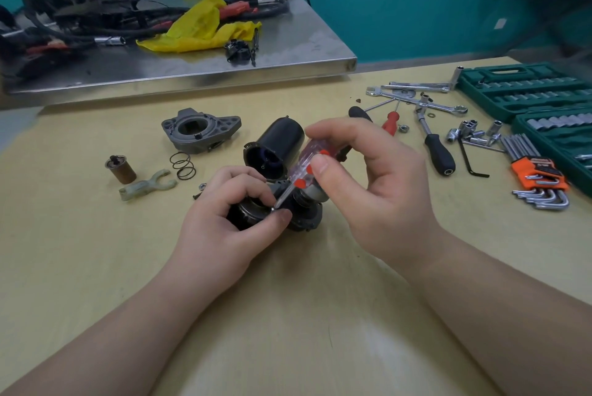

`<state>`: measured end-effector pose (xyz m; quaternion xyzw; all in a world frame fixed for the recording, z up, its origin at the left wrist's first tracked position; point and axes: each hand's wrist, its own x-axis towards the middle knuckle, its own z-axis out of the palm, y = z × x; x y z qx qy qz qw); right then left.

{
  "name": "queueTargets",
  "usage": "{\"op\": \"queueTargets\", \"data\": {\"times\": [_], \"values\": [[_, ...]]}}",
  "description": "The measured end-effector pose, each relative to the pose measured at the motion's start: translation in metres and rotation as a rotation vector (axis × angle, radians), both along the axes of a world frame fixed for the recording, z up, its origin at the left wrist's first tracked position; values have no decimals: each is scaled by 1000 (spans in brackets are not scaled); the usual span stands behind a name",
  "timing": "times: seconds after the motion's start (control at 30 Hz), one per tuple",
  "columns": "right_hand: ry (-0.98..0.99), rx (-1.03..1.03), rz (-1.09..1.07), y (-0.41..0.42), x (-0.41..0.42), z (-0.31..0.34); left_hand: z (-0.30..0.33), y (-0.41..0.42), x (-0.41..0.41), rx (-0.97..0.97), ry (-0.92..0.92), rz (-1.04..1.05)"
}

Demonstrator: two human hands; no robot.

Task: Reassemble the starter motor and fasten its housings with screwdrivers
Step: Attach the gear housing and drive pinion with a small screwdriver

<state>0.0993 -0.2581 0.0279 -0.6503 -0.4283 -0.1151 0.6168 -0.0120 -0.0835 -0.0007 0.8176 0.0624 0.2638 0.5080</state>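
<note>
Left hand (234, 219) gripping motor part (301, 219), right hand (368, 184) pinching screwdriver (307, 165) — tip between hands

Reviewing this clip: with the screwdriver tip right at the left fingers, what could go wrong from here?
1. The clear red-accented screwdriver, held by the right hand, has its tip between the left hand's thumb and fingers; a slip could jab them.
2. The dark round motor assembly is only hand-held on the table, so it may twist.
3. A small black loose screw beside the left hand could get knocked away.
</note>
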Motion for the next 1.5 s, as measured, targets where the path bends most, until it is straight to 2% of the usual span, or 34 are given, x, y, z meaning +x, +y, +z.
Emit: {"op": "queueTargets", "data": {"times": [0.27, 1.5], "values": [[-33, -53, -41, 1, 0, -2, -1, 0, 1, 13, -20, 0], [-30, 13, 17, 1, 7, -9, -2, 1, 2, 7, -13, 8]]}}
